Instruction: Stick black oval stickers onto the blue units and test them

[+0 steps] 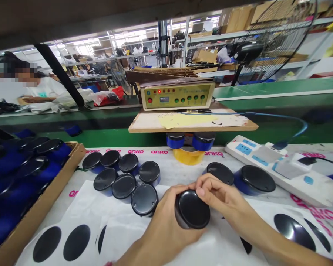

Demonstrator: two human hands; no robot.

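My left hand is wrapped round a short round case with a smooth, glossy black top, tilted towards me. My right hand is at the far right of the case's rim, thumb and fingers closed together by its edge. Anything pinched between those fingers is hidden. Left of my hands stand several similar round cases with black tops, some showing small holes. Two more cases, one of them a larger blue one, stand behind my right hand. White sheets with black round stickers lie at both sides.
A cardboard box of blue, black-topped cases stands at left. A white power strip lies at right. Ahead, a control box sits on a wooden board above a yellow ring. A person is at far left.
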